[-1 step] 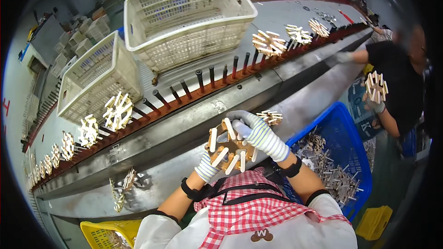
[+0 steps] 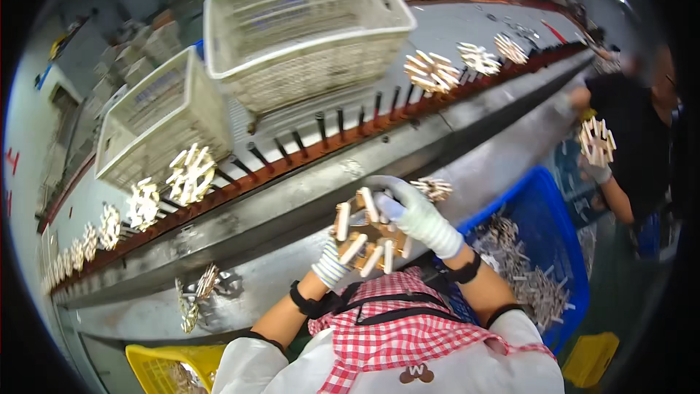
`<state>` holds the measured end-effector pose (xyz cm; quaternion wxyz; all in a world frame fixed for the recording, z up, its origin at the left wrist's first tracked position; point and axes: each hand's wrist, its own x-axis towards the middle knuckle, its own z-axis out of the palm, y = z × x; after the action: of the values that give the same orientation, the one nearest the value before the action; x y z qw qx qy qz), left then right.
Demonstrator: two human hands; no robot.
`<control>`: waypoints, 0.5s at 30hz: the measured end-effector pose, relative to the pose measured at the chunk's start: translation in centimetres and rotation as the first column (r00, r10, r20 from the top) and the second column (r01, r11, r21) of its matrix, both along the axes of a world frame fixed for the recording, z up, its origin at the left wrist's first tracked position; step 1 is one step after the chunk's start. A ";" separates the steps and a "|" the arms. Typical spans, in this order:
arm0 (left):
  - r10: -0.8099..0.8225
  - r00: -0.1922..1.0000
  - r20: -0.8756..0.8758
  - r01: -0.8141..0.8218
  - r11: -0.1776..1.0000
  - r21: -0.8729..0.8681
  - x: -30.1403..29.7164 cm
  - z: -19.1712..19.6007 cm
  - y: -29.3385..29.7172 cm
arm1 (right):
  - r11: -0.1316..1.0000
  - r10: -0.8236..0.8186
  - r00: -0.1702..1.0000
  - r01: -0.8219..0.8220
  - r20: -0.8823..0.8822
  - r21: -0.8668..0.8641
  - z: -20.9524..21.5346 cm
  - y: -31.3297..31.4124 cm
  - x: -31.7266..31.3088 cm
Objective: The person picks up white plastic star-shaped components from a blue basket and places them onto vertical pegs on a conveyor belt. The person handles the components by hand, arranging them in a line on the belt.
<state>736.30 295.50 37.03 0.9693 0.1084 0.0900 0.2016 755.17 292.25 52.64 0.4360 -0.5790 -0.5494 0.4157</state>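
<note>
In front of my apron, a round brown holder [image 2: 354,247] with pale rectangular pieces set around its rim sits between my hands. My left hand [image 2: 330,265], in a striped glove, supports it from below at its left side; most of its fingers are hidden beneath. My right hand [image 2: 417,219], gloved too, is closed at the holder's upper right edge, partly covering a piece there. What its fingertips grip is blurred. Just beyond my right hand, another cluster of pale pieces [image 2: 433,189] lies on the metal ledge [image 2: 313,222].
A rail with black upright pegs [image 2: 321,125] crosses ahead, bearing loaded holders [image 2: 191,175] on both sides. Large white crates [image 2: 310,51] stand behind it. A blue basket [image 2: 580,248] of loose pieces is at right, a yellow basket [image 2: 149,361] lower left. A co-worker [image 2: 627,138] stands at right.
The whole view has shifted slightly. My right hand is a little more blurred at the holder's edge; both hands keep the same hold. The co-worker's hand near the ledge has moved slightly.
</note>
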 end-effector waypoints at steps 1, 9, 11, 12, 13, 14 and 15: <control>0.100 0.987 -0.126 -0.065 0.964 0.259 0.2 1.5 -0.7 | 0.999 0.004 0.995 -0.007 0.096 0.034 -0.2 -0.4 0.8; 0.093 0.993 -0.073 -0.092 0.996 0.019 4.0 -1.5 -1.5 | 0.990 0.089 0.993 -0.097 0.080 0.103 -2.5 -0.8 5.0; 0.252 0.945 -0.207 -0.124 0.865 0.486 4.7 4.5 -0.9 | 0.987 -0.028 0.999 0.032 -0.028 0.159 -4.4 -0.7 6.4; 0.337 0.920 -0.199 -0.238 0.884 0.402 4.1 3.9 0.2 | 0.980 -0.072 0.994 0.086 -0.081 0.182 -4.9 -0.8 6.8; 0.420 0.887 -0.191 -0.349 0.882 0.316 3.6 3.1 1.5 | 0.980 -0.109 0.987 0.127 -0.118 0.156 -4.9 -0.9 7.6; 0.517 0.840 -0.166 -0.448 0.832 0.328 2.1 -1.3 4.2 | 0.979 -0.134 0.979 0.155 -0.155 0.132 -4.4 -1.0 7.9; 0.731 0.673 -0.113 -0.169 0.300 0.939 1.3 -1.0 6.9 | 0.974 -0.183 0.965 0.204 -0.190 0.099 -4.4 -1.2 8.5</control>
<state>737.58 302.42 36.04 0.5947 0.6071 0.2632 0.4566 763.71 291.03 48.27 0.5559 -0.5631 -0.4722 0.3885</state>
